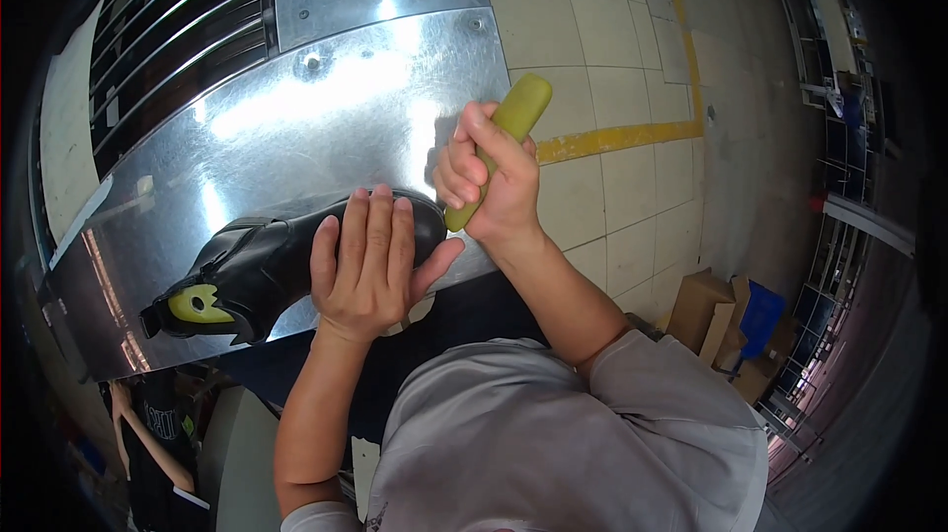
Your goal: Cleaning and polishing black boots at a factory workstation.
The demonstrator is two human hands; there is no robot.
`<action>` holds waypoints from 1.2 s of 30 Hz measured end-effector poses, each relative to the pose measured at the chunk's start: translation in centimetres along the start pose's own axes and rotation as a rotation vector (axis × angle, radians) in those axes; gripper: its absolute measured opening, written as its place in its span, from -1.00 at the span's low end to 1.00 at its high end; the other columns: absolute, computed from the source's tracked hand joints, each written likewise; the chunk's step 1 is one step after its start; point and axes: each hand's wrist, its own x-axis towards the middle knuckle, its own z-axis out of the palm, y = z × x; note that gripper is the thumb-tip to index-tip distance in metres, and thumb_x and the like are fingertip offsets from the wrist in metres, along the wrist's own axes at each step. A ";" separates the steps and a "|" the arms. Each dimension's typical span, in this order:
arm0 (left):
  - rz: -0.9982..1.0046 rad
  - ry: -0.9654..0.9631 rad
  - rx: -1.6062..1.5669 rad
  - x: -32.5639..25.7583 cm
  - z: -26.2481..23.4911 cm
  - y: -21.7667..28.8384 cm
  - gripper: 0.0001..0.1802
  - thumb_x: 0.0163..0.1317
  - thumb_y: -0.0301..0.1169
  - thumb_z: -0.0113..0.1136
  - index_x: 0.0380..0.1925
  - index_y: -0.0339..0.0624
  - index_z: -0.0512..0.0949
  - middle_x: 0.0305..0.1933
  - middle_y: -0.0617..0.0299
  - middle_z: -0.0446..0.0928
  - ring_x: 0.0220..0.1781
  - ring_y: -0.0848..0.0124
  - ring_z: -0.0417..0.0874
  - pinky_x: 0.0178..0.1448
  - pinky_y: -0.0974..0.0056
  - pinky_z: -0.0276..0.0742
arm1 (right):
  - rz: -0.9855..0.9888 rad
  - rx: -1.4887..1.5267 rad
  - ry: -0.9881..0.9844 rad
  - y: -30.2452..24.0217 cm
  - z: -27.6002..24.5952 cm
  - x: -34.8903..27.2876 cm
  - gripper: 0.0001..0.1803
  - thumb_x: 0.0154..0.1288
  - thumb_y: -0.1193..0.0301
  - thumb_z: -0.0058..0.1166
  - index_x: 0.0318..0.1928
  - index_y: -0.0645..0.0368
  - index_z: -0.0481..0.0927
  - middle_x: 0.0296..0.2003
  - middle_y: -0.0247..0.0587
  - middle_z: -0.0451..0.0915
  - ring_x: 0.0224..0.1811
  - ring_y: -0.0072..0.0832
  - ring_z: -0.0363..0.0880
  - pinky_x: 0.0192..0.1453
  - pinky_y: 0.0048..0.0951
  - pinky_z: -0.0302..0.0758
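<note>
A black leather boot (267, 261) lies on its side on the shiny metal table, its toe pointing right. At its shaft end, a yellow-green last (199, 303) with a dark hole shows inside the opening. My left hand (363, 270) rests flat across the boot's front part, fingers stretched out, the thumb apart beside the toe. Close to the toe, my right hand (494, 172) is closed around a smooth, yellow-green, elongated piece (523, 108). Its rounded upper end sticks out past my fingers, and its narrower lower end is at the toe; whether they touch, I cannot tell.
Metal rollers (178, 29) run beyond the table's (326, 127) far left edge. On the right, the tiled floor (632, 187) carries yellow lines. Cardboard boxes (701, 310) and a blue bin (760, 315) stand at lower right. Another person's arm (148, 433) shows at lower left.
</note>
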 end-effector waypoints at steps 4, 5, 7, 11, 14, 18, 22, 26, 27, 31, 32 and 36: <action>0.003 0.014 -0.014 0.3 0.1 -0.3 -0.40 0.25 0.17 0.36 -0.08 -0.16 0.69 0.00 0.12 0.76 0.10 0.22 0.76 0.36 0.08 0.38 | 0.070 -0.090 -0.008 -0.3 1.4 0.8 -0.73 0.59 0.29 0.01 -0.32 0.13 0.48 -0.71 -0.43 0.26 -0.79 -0.63 0.17 -0.72 -0.50 0.16; 0.023 0.043 -0.036 0.3 0.2 -0.5 -0.43 0.25 0.14 0.38 -0.09 -0.17 0.69 0.01 0.11 0.75 0.11 0.21 0.76 0.36 0.08 0.39 | 0.091 -0.102 -0.032 -0.5 1.5 1.0 -0.74 0.56 0.29 0.08 -0.32 0.13 0.48 -0.71 -0.45 0.27 -0.79 -0.63 0.18 -0.72 -0.51 0.15; 0.056 0.093 -0.066 1.0 0.1 -0.6 -0.49 0.30 0.06 0.36 -0.13 -0.21 0.70 -0.01 0.04 0.75 0.10 0.17 0.76 0.36 0.03 0.40 | 0.102 -0.128 -0.018 -1.0 2.0 1.2 -0.74 0.53 0.29 0.12 -0.33 0.12 0.48 -0.71 -0.46 0.27 -0.79 -0.64 0.19 -0.73 -0.51 0.13; 0.074 0.151 -0.081 1.3 0.3 -0.8 -0.61 0.29 -0.13 0.40 -0.14 -0.26 0.70 -0.01 -0.03 0.74 0.10 0.06 0.75 0.30 -0.09 0.47 | 0.205 -0.130 -0.002 -0.6 1.9 2.6 -0.73 0.45 0.30 0.25 -0.37 -0.01 0.44 -0.72 -0.51 0.29 -0.80 -0.65 0.22 -0.74 -0.54 0.13; 0.054 0.164 -0.081 0.1 -0.4 -1.7 -0.69 0.23 -0.25 0.40 -0.19 -0.26 0.69 -0.08 0.01 0.73 0.02 0.10 0.75 0.21 -0.08 0.48 | 0.294 -0.212 -0.210 1.6 2.1 3.6 -0.68 0.46 0.23 0.23 -0.39 0.06 0.45 -0.76 -0.54 0.29 -0.83 -0.70 0.17 -0.77 -0.55 0.07; 0.094 0.246 -0.090 -0.9 0.3 -0.3 -0.73 0.16 -0.23 0.43 -0.27 -0.19 0.69 -0.13 0.09 0.73 -0.05 0.17 0.74 0.06 0.01 0.51 | 0.489 -0.324 -0.380 1.1 2.2 3.9 -0.73 0.48 0.21 0.21 -0.28 0.09 0.51 -0.73 -0.58 0.25 -0.81 -0.74 0.14 -0.76 -0.59 0.09; 0.125 0.260 -0.100 -0.7 -1.1 0.5 -0.74 0.13 -0.21 0.45 -0.33 -0.13 0.66 -0.16 0.19 0.73 -0.12 0.29 0.72 0.01 0.13 0.49 | 0.412 -0.409 -0.581 2.8 4.9 5.0 -0.73 0.48 0.20 0.22 -0.24 0.11 0.52 -0.71 -0.59 0.24 -0.78 -0.76 0.13 -0.72 -0.60 0.06; 0.129 0.271 -0.088 -0.7 -1.6 0.6 -0.74 0.17 -0.18 0.41 -0.29 -0.10 0.65 -0.10 0.24 0.69 -0.07 0.32 0.70 -0.02 0.16 0.47 | 0.321 -0.389 -0.627 4.4 6.6 6.2 -0.67 0.40 0.13 0.30 -0.21 0.09 0.52 -0.74 -0.58 0.21 -0.82 -0.71 0.12 -0.73 -0.54 0.01; 0.135 0.283 -0.124 -0.9 -1.8 0.4 -0.75 0.16 -0.20 0.41 -0.27 -0.09 0.65 -0.08 0.23 0.69 -0.03 0.31 0.70 0.04 0.15 0.48 | 0.312 -0.397 -0.645 4.0 6.9 6.4 -0.67 0.40 0.13 0.30 -0.21 0.09 0.52 -0.74 -0.58 0.21 -0.82 -0.71 0.12 -0.73 -0.54 0.01; 0.022 0.275 -0.308 -3.4 -4.0 1.1 -0.81 0.10 -0.34 0.47 -0.29 -0.10 0.70 -0.16 0.18 0.73 -0.02 0.20 0.75 0.26 0.01 0.51 | 0.070 -0.424 -0.448 2.2 4.2 6.5 -0.73 0.39 0.21 0.31 -0.19 0.09 0.54 -0.66 -0.56 0.29 -0.71 -0.67 0.26 -0.64 -0.52 0.23; -0.048 0.327 -0.373 -3.8 -4.8 1.1 -0.85 0.11 -0.37 0.48 -0.34 -0.11 0.71 -0.26 0.18 0.74 -0.09 0.19 0.77 0.22 -0.01 0.54 | 0.046 -0.429 -0.403 1.2 3.9 6.8 -0.73 0.38 0.22 0.31 -0.19 0.10 0.54 -0.66 -0.53 0.30 -0.71 -0.66 0.27 -0.63 -0.50 0.25; -0.626 0.687 -0.315 -8.8 -7.3 -2.0 -0.91 0.16 -0.57 0.39 -0.41 -0.35 0.63 -0.35 -0.01 0.71 -0.32 0.10 0.75 -0.13 0.15 0.63 | -0.128 -0.460 -0.387 1.7 2.6 7.1 -0.72 0.34 0.25 0.35 -0.23 0.14 0.55 -0.65 -0.43 0.38 -0.70 -0.61 0.34 -0.64 -0.48 0.33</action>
